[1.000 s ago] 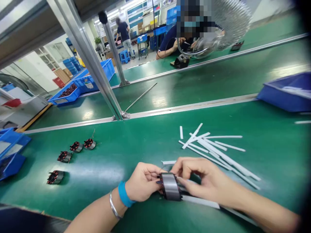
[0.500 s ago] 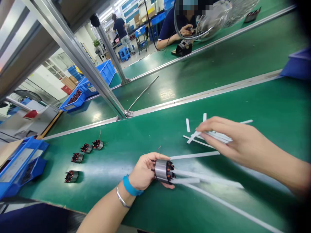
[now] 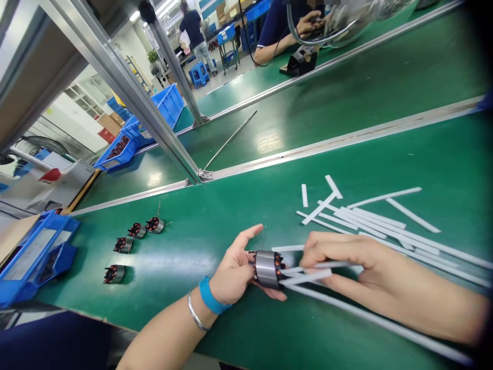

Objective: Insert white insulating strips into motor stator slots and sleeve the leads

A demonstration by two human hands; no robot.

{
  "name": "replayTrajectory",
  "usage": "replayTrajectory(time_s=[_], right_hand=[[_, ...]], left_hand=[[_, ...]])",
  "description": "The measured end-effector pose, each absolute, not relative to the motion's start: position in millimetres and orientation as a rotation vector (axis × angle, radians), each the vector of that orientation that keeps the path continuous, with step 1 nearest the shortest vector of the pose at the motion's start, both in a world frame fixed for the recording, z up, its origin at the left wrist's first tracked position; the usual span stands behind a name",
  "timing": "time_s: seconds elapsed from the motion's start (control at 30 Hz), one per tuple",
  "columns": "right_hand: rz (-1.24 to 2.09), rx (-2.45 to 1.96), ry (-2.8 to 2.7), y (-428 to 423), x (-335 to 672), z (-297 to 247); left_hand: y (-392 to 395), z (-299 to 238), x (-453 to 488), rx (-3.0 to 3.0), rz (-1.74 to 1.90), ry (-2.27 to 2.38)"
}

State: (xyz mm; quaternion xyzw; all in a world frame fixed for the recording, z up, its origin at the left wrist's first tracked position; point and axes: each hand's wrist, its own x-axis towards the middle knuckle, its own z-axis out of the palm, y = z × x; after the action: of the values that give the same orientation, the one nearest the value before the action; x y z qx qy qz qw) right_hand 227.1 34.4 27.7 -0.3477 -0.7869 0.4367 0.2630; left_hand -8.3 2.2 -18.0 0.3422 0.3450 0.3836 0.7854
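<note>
My left hand [image 3: 233,271] holds a motor stator [image 3: 265,269] sideways, a steel ring with black end pieces and copper windings. Its index finger sticks up away from the ring. Several white strips stick out of the stator's right end; one long strip [image 3: 370,319] slants down to the lower right. My right hand [image 3: 358,267] is closed just right of the stator, its thumb and fingers pinching a white strip [image 3: 341,264]. The fingers partly cover where that strip meets the stator. Beyond this hand lies a loose pile of white strips [image 3: 377,222] on the green table.
Several other stators [image 3: 114,274] stand on the table at left, near a blue bin [image 3: 57,267]. A metal frame post [image 3: 127,97] rises from a rail [image 3: 327,141] behind. Across it lie a thin rod [image 3: 231,140] and a co-worker's arm [image 3: 275,49].
My right hand has moved from the strip pile down and left to the strips at the stator. My left index finger has lifted off the ring.
</note>
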Motion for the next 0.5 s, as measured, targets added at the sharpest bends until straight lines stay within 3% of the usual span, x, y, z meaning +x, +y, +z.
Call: replayTrajectory(time_s=[0.5], right_hand=[[1.39, -1.148, -1.839, 20.1, 204.4, -14.9]], left_hand=[[-9.4, -16.2, 1.9, 0.991, 0.814, 1.0]])
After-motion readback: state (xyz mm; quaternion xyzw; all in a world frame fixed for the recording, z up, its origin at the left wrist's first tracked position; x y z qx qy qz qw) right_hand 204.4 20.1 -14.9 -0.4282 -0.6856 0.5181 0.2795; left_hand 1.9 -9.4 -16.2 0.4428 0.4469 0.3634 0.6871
